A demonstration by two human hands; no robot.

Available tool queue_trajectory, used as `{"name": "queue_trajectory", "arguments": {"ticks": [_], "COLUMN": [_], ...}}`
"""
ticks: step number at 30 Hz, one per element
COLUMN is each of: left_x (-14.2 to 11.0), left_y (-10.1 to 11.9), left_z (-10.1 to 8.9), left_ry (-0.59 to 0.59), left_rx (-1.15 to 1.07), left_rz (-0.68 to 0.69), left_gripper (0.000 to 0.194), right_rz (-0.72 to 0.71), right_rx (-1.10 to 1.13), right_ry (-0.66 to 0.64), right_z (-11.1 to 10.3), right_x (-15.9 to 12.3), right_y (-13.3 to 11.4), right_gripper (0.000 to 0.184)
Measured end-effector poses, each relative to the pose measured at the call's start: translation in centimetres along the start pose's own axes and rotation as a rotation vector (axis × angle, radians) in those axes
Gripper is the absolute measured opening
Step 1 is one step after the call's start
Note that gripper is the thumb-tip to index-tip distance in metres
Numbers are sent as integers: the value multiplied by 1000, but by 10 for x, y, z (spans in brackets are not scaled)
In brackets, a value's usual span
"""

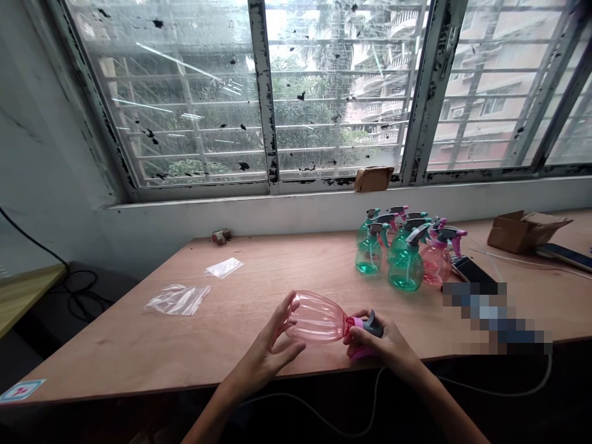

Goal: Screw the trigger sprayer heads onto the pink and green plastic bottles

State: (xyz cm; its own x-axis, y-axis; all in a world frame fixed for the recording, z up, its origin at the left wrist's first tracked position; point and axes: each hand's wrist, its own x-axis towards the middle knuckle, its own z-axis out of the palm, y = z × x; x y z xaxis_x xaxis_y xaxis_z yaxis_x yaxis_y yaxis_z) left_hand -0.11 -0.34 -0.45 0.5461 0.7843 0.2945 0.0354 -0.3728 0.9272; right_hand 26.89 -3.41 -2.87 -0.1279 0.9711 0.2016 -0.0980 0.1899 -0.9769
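Note:
A clear pink spray bottle (pixel 319 317) lies sideways in the air above the table's front edge, its base to the left. My left hand (pixel 272 342) cups the base end, with the fingers behind it and the thumb in front. At the other end, my right hand (pixel 377 339) is closed around the spray head (pixel 371 324), which has a dark grey top and a pink collar. Part of the trigger is hidden by my right fingers. Beyond, several green and pink spray bottles (pixel 406 269) stand upright in a group.
Clear plastic bags (pixel 180 300) and a white slip (pixel 224 267) lie on the wooden table (pixel 259 259). An open cardboard box (pixel 518 233) and a dark phone (pixel 476 275) are at right. A window (pixel 342 98) rises behind; a white cable (pixel 333 431) hangs below the front edge.

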Motion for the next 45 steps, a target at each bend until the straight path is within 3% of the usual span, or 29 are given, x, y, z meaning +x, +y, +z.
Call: {"name": "queue_trajectory", "arguments": {"ticks": [8,13,19,22,28,33,45], "left_x": [1,2,1,1,2,1,2], "left_y": [-3,-7,-2,0,-10,-8,-5], "left_z": [1,-1,3,4,-1,-1,0], "left_ry": [-5,-26,-36,-10,-22,-40,-92], "left_rx": [-143,-60,-101,-115,-46,-77,6], "left_rz": [-100,-70,-111,-125,-29,-91,-27], "left_gripper": [92,87,96,91,81,90,90], "right_rz": [0,2,9,6,21,16,-4], "right_rx": [28,47,43,23,4,-3,-23], "right_ry": [9,-15,-25,-34,-17,-19,-45], "right_z": [0,-1,-2,-4,-3,-2,-7], "right_x": [1,1,1,2,2,1,2], "right_y": [0,1,4,7,5,0,2], "right_gripper": [37,33,30,30,33,34,33]}}
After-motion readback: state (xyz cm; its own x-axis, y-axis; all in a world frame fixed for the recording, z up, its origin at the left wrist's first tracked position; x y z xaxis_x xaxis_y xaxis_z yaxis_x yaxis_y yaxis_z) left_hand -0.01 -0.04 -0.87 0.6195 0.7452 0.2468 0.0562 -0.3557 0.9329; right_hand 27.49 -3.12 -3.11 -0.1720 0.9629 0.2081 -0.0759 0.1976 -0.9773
